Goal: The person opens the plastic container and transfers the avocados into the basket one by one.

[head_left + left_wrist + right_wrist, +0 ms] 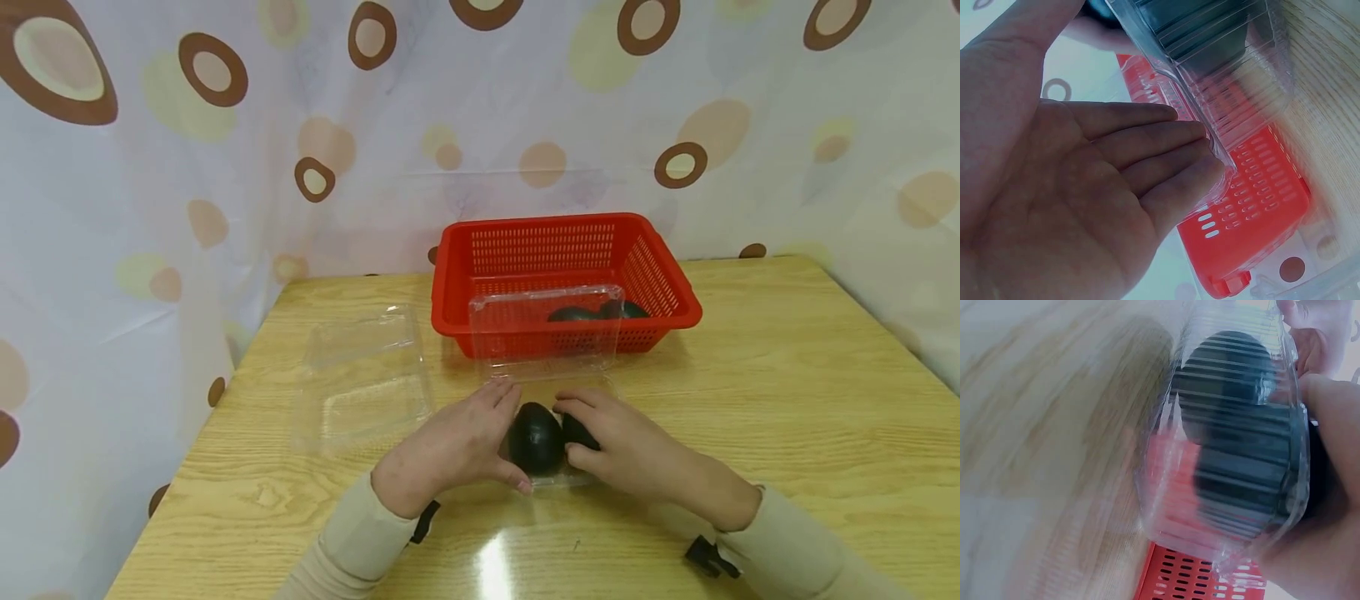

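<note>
A clear plastic clamshell box (pixel 562 481) sits on the table between the hands, its lid (pixel 543 367) raised against the red basket. Inside it, on the left, is a dark avocado (pixel 536 439). My right hand (pixel 633 442) grips a second avocado (pixel 579 431) beside it, thumb in front and fingers behind, covering much of it. Through the ribbed box wall (pixel 1160 534), the right wrist view shows both dark fruits side by side. My left hand (pixel 457 442) flanks the box; in the left wrist view its straight fingers (pixel 1154 137) reach the box's rim.
Behind the box stands a red slotted basket (pixel 442 283) with dark avocados (pixel 573 315) in its right part. Another clear plastic clamshell (pixel 375 375) lies open at left on the wooden table (pixel 787 400). A patterned curtain (pixel 480 108) hangs along the back and sides.
</note>
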Available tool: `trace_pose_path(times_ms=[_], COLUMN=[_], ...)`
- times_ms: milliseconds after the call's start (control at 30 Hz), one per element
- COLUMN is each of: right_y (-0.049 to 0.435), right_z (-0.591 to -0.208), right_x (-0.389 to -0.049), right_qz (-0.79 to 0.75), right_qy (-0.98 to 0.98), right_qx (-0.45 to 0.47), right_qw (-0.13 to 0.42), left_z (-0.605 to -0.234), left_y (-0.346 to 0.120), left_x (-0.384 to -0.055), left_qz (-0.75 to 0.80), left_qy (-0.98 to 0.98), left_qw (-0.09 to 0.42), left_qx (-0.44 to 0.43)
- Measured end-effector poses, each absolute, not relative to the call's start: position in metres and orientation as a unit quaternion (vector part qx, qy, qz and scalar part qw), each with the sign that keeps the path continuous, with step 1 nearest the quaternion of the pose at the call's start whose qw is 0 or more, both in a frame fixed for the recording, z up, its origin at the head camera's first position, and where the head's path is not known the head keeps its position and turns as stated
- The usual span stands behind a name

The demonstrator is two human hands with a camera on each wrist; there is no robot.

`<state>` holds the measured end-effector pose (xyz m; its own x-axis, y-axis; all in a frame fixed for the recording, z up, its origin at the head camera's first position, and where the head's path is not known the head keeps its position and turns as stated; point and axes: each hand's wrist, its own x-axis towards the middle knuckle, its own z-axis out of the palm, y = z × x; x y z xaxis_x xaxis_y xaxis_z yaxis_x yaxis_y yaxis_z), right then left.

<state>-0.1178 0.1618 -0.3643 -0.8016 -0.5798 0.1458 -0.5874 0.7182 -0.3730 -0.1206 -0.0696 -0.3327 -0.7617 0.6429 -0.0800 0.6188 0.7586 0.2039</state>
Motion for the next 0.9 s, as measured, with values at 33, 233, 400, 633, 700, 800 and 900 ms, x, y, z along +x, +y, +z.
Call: trace_pose_path(times_ms=[33, 233, 400, 633, 700, 800, 900], right_y=[0.163, 0.165, 0.164, 0.169, 0.172, 0.176, 0.179], right_z=[-0.364, -0.364, -0.365, -0.364, -0.362, -0.359, -0.355], right_x=[-0.118, -0.122, -0.124, -0.126, -0.127, -0.128, -0.128], right_qz=[0.210, 0.238, 0.242, 0.223, 0.221, 0.221, 0.218], right_qy=[-0.925, -0.912, -0.910, -0.899, -0.889, -0.868, -0.847], right_qx=[0.315, 0.325, 0.322, 0.351, 0.366, 0.397, 0.430], right_qw=[0.018, 0.080, 0.102, 0.140, 0.164, 0.201, 0.225], left_z=[-0.333, -0.332, -0.333, -0.333, -0.333, -0.333, -0.333], left_y=[-0.069, -0.069, -0.068, -0.068, -0.068, -0.069, -0.069], left_x=[-0.121, -0.120, -0.121, -0.120, -0.120, -0.120, -0.120], left_qz=[0.083, 0.085, 0.081, 0.081, 0.079, 0.076, 0.074], left_qy=[0.935, 0.938, 0.939, 0.939, 0.939, 0.938, 0.938], left_qw=[0.074, 0.091, 0.099, 0.098, 0.097, 0.091, 0.086], left_qx=[0.336, 0.324, 0.320, 0.320, 0.321, 0.324, 0.328])
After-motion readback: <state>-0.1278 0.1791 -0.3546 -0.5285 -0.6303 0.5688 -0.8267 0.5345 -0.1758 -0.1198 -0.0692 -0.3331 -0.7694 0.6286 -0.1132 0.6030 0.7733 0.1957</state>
